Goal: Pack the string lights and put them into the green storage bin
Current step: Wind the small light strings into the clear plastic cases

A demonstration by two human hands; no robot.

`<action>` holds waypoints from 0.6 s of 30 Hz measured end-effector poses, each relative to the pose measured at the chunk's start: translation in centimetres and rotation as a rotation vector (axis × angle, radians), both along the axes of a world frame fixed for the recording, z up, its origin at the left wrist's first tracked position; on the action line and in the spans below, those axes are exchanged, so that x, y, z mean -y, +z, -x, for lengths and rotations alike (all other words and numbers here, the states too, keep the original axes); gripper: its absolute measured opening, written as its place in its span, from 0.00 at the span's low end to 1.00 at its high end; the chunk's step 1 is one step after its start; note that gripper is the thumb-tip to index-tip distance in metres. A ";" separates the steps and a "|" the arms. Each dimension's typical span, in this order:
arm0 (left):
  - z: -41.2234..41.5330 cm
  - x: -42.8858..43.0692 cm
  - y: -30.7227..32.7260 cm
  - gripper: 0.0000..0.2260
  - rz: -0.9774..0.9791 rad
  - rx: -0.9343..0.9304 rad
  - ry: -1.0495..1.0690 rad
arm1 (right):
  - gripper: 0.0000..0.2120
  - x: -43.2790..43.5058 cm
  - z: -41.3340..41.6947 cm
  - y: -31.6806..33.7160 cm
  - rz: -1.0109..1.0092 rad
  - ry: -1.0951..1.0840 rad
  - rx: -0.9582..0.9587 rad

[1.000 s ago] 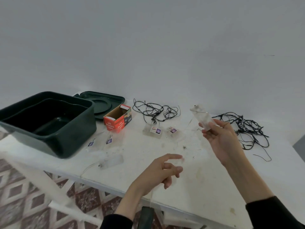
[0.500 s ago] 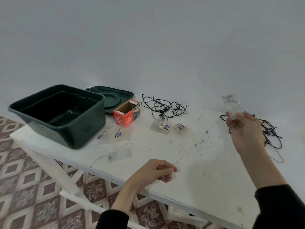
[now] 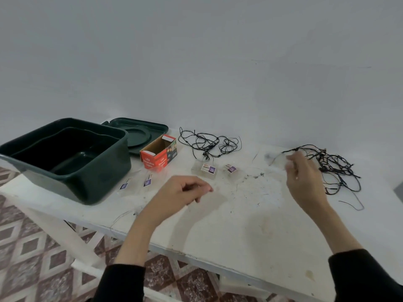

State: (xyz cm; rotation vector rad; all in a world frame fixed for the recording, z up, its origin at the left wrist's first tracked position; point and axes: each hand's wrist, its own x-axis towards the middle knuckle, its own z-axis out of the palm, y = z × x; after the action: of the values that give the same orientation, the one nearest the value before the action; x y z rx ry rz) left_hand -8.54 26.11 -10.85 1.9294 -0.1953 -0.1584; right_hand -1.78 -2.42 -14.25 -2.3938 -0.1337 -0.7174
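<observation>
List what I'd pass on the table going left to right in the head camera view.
green storage bin → red LED lights box → middle tangle of black string lights → right tangle of black string lights. The lid, the small clear packs and both hands overlap these, so they are left out.

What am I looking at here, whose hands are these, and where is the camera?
There is no machine here: a person works with bare hands. The one picture comes from a camera worn on their head, looking down. On the white table stand an open green bin, its lid behind it, and a red box. Black string lights lie in a middle tangle and a right tangle, with small clear packs nearby. The left hand and right hand hover with curled fingers; blur hides whether either holds anything.
</observation>
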 end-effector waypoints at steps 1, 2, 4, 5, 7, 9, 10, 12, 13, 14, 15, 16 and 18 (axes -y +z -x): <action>-0.4 0.0 0.9 0.06 0.010 0.044 0.020 | 0.05 0.1 0.0 -0.3 0.104 0.048 -0.069; -0.9 0.1 1.8 0.06 0.016 0.096 0.052 | 0.06 0.0 0.1 -0.5 0.210 0.109 -0.167; -2.4 0.5 3.1 0.05 -0.008 0.211 0.144 | 0.08 -0.7 0.8 -0.5 0.332 0.270 -0.433; -3.3 0.7 3.5 0.05 -0.032 0.262 0.191 | 0.09 -1.1 1.2 -0.4 0.305 0.372 -0.564; -5.0 0.8 3.8 0.05 -0.072 0.323 0.278 | 0.11 -1.9 2.3 0.4 0.145 0.584 -0.762; -6.4 0.5 3.1 0.06 -0.088 0.338 0.357 | 0.10 -2.2 3.3 1.1 -0.129 0.797 -0.885; -7.0 0.3 2.5 0.06 -0.100 0.332 0.383 | 0.07 -2.2 3.8 1.4 -0.322 0.899 -0.911; -7.5 -0.2 0.9 0.06 -0.134 0.283 0.381 | 0.08 -2.2 4.4 1.8 -0.741 1.068 -0.886; -7.6 -0.2 0.0 0.06 -0.139 0.236 0.348 | 0.09 -2.1 4.5 2.1 -0.914 1.123 -0.845; -7.3 -0.1 -0.9 0.07 -0.134 0.175 0.307 | 0.09 -2.3 4.6 2.3 -1.052 1.156 -0.790; -7.0 0.1 -1.7 0.07 -0.115 0.105 0.259 | 0.10 -2.4 4.5 2.7 -1.171 1.156 -0.717; -6.3 0.3 -2.4 0.07 -0.079 0.034 0.215 | 0.12 -2.7 4.5 3.2 -1.288 1.105 -0.642; -5.1 0.9 -3.3 0.07 -0.001 -0.059 0.143 | 0.17 -3.4 4.4 4.4 -1.470 0.905 -0.490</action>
State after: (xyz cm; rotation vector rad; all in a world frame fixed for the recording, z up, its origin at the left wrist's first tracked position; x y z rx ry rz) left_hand -3.49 25.19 -14.15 1.9290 -0.0184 -0.1196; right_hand -6.22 1.00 -9.82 -0.8364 -0.3075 0.2391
